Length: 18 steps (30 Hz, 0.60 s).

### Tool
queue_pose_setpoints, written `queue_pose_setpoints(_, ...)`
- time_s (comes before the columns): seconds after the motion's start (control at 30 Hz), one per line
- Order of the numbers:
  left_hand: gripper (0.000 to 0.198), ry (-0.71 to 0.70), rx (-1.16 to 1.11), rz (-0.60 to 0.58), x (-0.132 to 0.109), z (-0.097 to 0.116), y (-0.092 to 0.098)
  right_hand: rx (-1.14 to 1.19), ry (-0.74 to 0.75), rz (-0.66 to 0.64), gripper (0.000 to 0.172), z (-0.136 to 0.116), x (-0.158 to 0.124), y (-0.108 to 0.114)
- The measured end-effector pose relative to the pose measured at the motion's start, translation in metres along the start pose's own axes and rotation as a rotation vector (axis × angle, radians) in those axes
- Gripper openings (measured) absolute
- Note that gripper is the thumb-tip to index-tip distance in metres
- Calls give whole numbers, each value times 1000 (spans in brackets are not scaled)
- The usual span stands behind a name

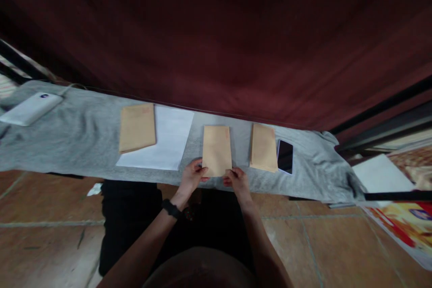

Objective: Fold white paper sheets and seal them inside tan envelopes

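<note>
A brown paper envelope lies upright in front of me, with small reddish print near its top right corner. My left hand pinches its lower left corner, thumb on top. At the lower right corner, my right hand grips it the same way. To the left, a stack of brown envelopes rests partly on white paper sheets. Another stack of brown envelopes lies to the right, beside a dark-screened phone.
A grey cloth covers the narrow table. At its left end lies a white device with a cable. A dark red curtain hangs behind. Off the right end are a white sheet and a colourful printed package.
</note>
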<state>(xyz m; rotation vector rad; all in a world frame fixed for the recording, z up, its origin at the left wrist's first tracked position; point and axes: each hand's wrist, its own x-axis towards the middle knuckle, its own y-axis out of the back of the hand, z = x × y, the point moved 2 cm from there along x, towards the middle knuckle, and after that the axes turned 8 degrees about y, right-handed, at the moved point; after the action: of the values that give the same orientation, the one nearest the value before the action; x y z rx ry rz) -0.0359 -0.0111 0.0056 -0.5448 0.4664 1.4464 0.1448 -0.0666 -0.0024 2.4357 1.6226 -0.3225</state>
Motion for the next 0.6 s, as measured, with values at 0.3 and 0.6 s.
queue_pose_setpoints(0.3, 43, -172, 532, 137, -2, 7, 2, -898, 498, 144, 22, -29, -10, 13)
queue_pose_setpoints(0.6, 40, -957, 1145, 247, -29, 5, -16, -961, 828, -193, 41, -26, 18, -11)
